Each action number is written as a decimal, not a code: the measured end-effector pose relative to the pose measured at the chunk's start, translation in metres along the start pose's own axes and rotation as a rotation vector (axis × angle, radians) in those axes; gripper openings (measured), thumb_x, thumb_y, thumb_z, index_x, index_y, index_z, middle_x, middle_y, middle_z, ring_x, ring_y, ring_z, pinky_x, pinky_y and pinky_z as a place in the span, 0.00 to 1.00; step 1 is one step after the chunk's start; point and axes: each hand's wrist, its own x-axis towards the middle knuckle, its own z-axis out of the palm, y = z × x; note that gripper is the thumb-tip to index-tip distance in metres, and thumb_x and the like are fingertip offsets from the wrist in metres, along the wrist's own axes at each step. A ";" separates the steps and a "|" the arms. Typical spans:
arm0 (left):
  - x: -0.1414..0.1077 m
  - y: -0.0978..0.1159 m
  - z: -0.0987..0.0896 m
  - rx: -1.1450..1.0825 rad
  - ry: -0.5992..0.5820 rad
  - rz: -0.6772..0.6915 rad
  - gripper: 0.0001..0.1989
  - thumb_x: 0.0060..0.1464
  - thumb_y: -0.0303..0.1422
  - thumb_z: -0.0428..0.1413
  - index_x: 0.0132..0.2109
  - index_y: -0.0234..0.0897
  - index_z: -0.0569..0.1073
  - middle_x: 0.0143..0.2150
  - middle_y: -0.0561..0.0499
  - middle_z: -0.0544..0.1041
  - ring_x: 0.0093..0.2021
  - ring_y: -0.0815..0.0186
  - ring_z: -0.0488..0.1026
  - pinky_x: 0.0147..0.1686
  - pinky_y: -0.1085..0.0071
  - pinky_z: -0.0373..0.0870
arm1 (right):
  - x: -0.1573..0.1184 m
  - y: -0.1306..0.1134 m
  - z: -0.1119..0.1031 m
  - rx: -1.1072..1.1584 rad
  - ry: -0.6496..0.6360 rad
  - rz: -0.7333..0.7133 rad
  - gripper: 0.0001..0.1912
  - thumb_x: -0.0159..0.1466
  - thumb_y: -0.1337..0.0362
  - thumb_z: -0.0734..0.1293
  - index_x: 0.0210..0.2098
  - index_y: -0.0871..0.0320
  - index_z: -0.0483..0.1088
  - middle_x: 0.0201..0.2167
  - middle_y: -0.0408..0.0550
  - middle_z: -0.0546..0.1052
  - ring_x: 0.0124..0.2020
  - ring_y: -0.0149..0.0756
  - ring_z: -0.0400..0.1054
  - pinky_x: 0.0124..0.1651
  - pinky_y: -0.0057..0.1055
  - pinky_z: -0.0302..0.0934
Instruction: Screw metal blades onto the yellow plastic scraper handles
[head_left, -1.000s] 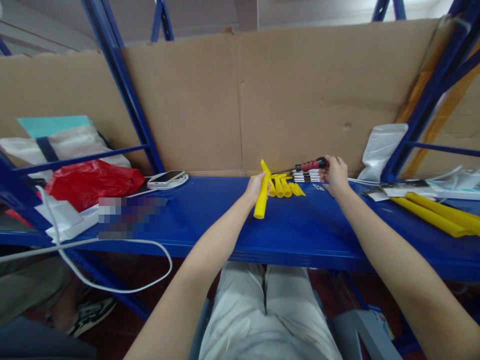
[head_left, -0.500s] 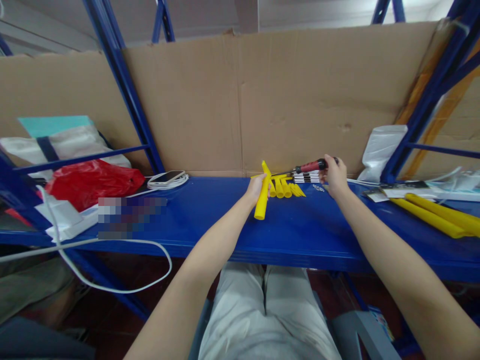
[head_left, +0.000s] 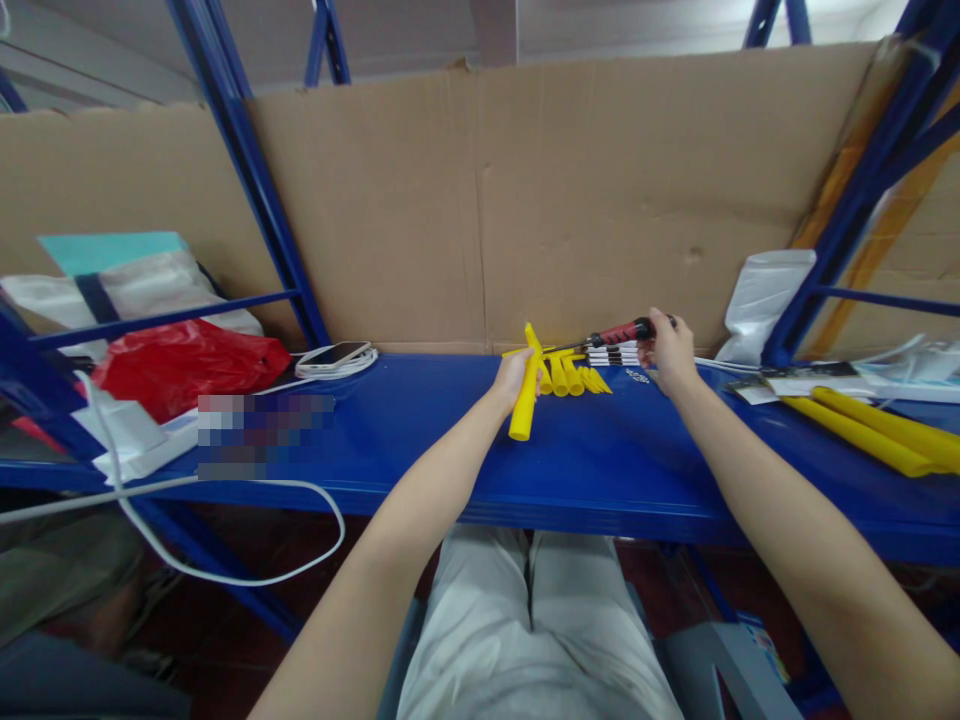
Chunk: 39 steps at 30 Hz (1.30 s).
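Note:
My left hand (head_left: 511,377) is closed around a yellow plastic tube (head_left: 524,408), whose wide round end points toward me. In my right hand (head_left: 670,350) is a screwdriver (head_left: 619,334) with a red and black handle, gripped at its rear end. Its shaft runs left and meets the tube's upper part; the tip itself is too small to make out. Behind and right of the tube lie several yellow tubes (head_left: 571,378) and thin pointed yellow pieces (head_left: 596,381). Small white-and-black pieces (head_left: 613,355) sit beneath the screwdriver, with tiny metal-looking parts (head_left: 637,376) beside them.
Long yellow tubes (head_left: 862,435) lie on the blue shelf (head_left: 592,470) at right, near a white pouch (head_left: 766,300). A phone (head_left: 341,352) on a coiled cable, a red plastic bag (head_left: 191,362) and a white cable (head_left: 330,500) are at left. Cardboard (head_left: 585,200) stands behind.
The screwdriver handle appears slightly turned. Both hands and the yellow tube stay in nearly the same place.

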 end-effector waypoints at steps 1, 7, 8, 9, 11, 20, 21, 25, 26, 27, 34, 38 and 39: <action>-0.001 0.000 0.000 0.030 0.026 0.012 0.13 0.65 0.35 0.43 0.35 0.36 0.68 0.13 0.56 0.63 0.09 0.69 0.58 0.12 0.74 0.53 | 0.000 0.001 -0.001 0.000 -0.008 0.000 0.27 0.53 0.39 0.71 0.31 0.52 0.59 0.15 0.34 0.59 0.14 0.28 0.55 0.15 0.27 0.45; -0.006 0.003 0.002 0.064 0.078 0.028 0.15 0.66 0.37 0.44 0.32 0.37 0.67 0.13 0.57 0.63 0.09 0.71 0.58 0.12 0.75 0.52 | -0.002 0.001 -0.001 -0.032 -0.007 0.045 0.24 0.56 0.43 0.71 0.28 0.52 0.58 0.12 0.32 0.54 0.12 0.27 0.50 0.14 0.27 0.44; -0.006 0.003 0.002 0.062 0.074 0.027 0.15 0.65 0.37 0.44 0.32 0.37 0.67 0.13 0.56 0.63 0.09 0.71 0.57 0.12 0.75 0.52 | -0.002 0.000 0.000 -0.038 0.002 0.048 0.22 0.57 0.44 0.71 0.28 0.52 0.58 0.12 0.32 0.55 0.12 0.27 0.50 0.14 0.27 0.45; -0.006 0.003 0.003 0.064 0.069 0.025 0.15 0.65 0.37 0.44 0.32 0.37 0.67 0.13 0.56 0.63 0.09 0.71 0.57 0.12 0.75 0.52 | -0.002 -0.001 0.000 -0.040 0.010 0.049 0.22 0.57 0.45 0.70 0.28 0.52 0.58 0.12 0.33 0.56 0.12 0.28 0.51 0.14 0.27 0.45; -0.006 0.002 0.003 0.079 0.060 0.021 0.15 0.65 0.37 0.44 0.32 0.37 0.67 0.13 0.56 0.63 0.09 0.70 0.57 0.12 0.74 0.52 | -0.002 -0.002 0.001 -0.032 0.017 0.045 0.21 0.57 0.45 0.70 0.29 0.52 0.59 0.13 0.34 0.58 0.13 0.28 0.53 0.14 0.28 0.46; -0.015 0.005 0.008 0.146 0.101 0.011 0.17 0.66 0.35 0.40 0.34 0.36 0.68 0.13 0.56 0.62 0.09 0.69 0.57 0.13 0.73 0.51 | -0.001 0.001 -0.002 -0.026 -0.011 -0.005 0.24 0.54 0.43 0.73 0.29 0.53 0.61 0.13 0.33 0.55 0.13 0.27 0.52 0.14 0.27 0.45; -0.016 0.006 0.008 0.143 0.104 0.008 0.17 0.66 0.35 0.40 0.34 0.37 0.68 0.12 0.56 0.62 0.09 0.69 0.57 0.13 0.73 0.51 | -0.001 -0.001 -0.001 -0.035 -0.004 0.007 0.22 0.55 0.45 0.73 0.28 0.53 0.61 0.13 0.33 0.55 0.13 0.27 0.51 0.14 0.27 0.45; -0.016 0.005 0.008 0.141 0.083 0.009 0.16 0.66 0.36 0.40 0.33 0.37 0.67 0.13 0.56 0.62 0.09 0.70 0.57 0.12 0.74 0.51 | -0.004 -0.010 0.002 -0.028 -0.002 0.060 0.17 0.57 0.51 0.71 0.29 0.53 0.61 0.13 0.34 0.59 0.13 0.28 0.54 0.14 0.28 0.48; -0.015 0.005 0.008 0.141 0.074 0.012 0.16 0.66 0.35 0.40 0.33 0.37 0.67 0.13 0.56 0.62 0.09 0.70 0.57 0.12 0.74 0.51 | -0.005 -0.011 0.002 -0.021 -0.003 0.070 0.17 0.57 0.50 0.71 0.29 0.53 0.61 0.14 0.35 0.61 0.14 0.29 0.56 0.14 0.28 0.48; -0.015 0.004 0.008 0.139 0.067 0.016 0.16 0.65 0.35 0.40 0.33 0.37 0.67 0.13 0.56 0.62 0.09 0.70 0.57 0.12 0.74 0.51 | -0.005 -0.011 0.002 -0.017 0.000 0.073 0.18 0.57 0.49 0.70 0.30 0.53 0.61 0.15 0.36 0.62 0.14 0.29 0.56 0.14 0.28 0.48; -0.013 0.002 0.009 0.131 0.079 0.020 0.16 0.67 0.35 0.40 0.32 0.38 0.65 0.12 0.57 0.62 0.08 0.70 0.58 0.12 0.74 0.50 | -0.003 -0.008 0.000 -0.027 0.040 0.063 0.23 0.56 0.44 0.71 0.28 0.53 0.59 0.11 0.32 0.55 0.12 0.26 0.49 0.13 0.27 0.45; -0.014 0.004 0.010 0.146 0.067 0.030 0.16 0.67 0.34 0.39 0.32 0.37 0.65 0.12 0.57 0.62 0.09 0.70 0.58 0.12 0.74 0.53 | -0.005 -0.012 0.001 -0.001 0.009 0.080 0.19 0.58 0.49 0.71 0.28 0.53 0.61 0.13 0.34 0.60 0.12 0.27 0.52 0.13 0.28 0.47; -0.015 0.004 0.010 0.154 0.063 0.026 0.16 0.66 0.34 0.39 0.32 0.37 0.66 0.12 0.56 0.62 0.09 0.70 0.57 0.12 0.74 0.53 | -0.005 -0.013 0.002 0.005 0.006 0.085 0.19 0.58 0.49 0.71 0.29 0.53 0.61 0.14 0.35 0.62 0.12 0.28 0.54 0.13 0.28 0.47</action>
